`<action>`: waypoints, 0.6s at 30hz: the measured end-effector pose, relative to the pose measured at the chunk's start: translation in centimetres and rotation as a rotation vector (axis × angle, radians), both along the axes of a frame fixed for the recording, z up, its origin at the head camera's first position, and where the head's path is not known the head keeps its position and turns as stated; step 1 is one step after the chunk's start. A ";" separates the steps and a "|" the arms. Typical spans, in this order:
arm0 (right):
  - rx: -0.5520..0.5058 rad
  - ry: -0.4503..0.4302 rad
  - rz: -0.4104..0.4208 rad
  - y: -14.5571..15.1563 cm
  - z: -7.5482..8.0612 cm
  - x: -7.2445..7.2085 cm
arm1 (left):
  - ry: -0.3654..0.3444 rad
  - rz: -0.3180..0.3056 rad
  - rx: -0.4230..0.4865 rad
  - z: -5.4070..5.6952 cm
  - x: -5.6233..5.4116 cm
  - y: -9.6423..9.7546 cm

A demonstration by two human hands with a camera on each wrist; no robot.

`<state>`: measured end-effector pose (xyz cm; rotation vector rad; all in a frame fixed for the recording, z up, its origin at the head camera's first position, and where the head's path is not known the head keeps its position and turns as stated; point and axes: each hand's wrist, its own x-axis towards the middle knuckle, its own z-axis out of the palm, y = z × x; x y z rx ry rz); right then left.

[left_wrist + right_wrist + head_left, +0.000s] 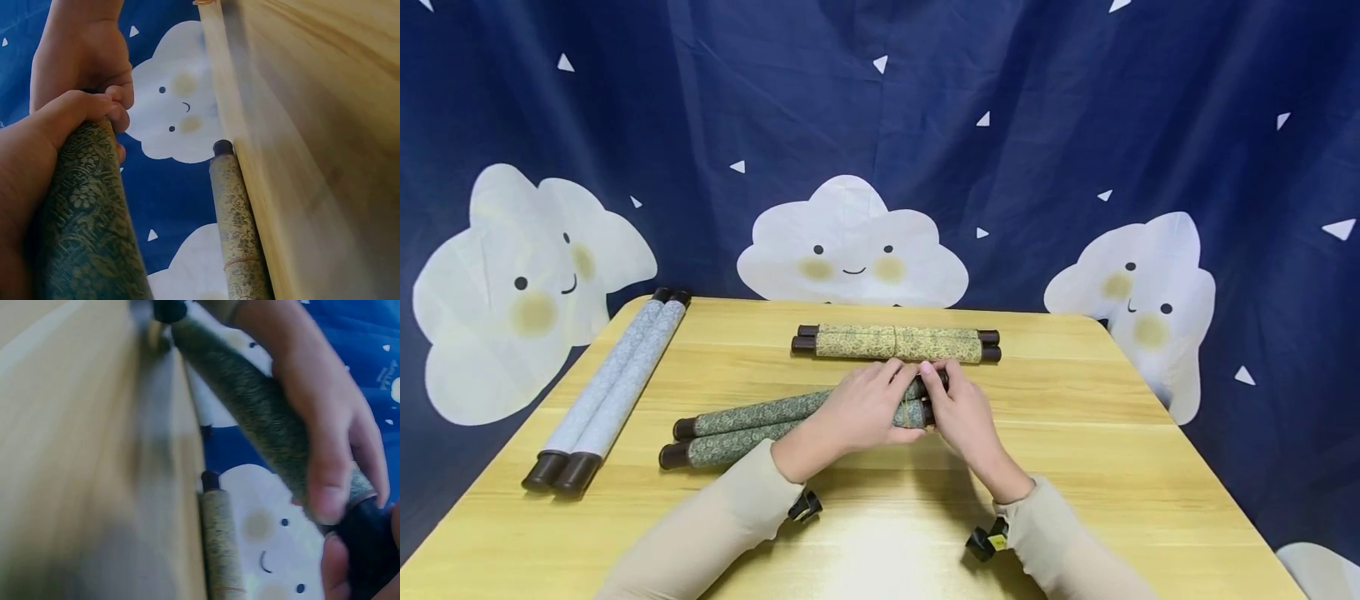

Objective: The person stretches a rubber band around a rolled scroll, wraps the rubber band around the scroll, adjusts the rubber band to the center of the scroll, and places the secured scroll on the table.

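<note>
A green patterned double-rolled scroll (745, 446) with dark end knobs lies slantwise in front of me, its right end lifted off the table. My left hand (861, 408) grips it near that end, fingers over the top and thumb below. At the dark knobs (369, 544), my right hand (966, 421) holds the tip between thumb and fingers. A thin band (907, 410) shows on the scroll between the hands. In the left wrist view the two hands meet at the end of the green roll (94, 206).
Behind the hands lies a yellow patterned scroll (857, 343), bound by a thin band at its middle. A longer pale blue scroll (617, 383) lies along the left edge of the wooden table (1075, 467). A dark blue cloud-printed curtain (1037, 150) hangs behind.
</note>
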<state>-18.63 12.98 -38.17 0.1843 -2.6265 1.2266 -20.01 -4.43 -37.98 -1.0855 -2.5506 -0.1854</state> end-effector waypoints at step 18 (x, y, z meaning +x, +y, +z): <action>0.065 0.105 -0.053 -0.1 -0.2 -0.1 | -0.169 -0.046 0.007 0.5 -0.5 -1.0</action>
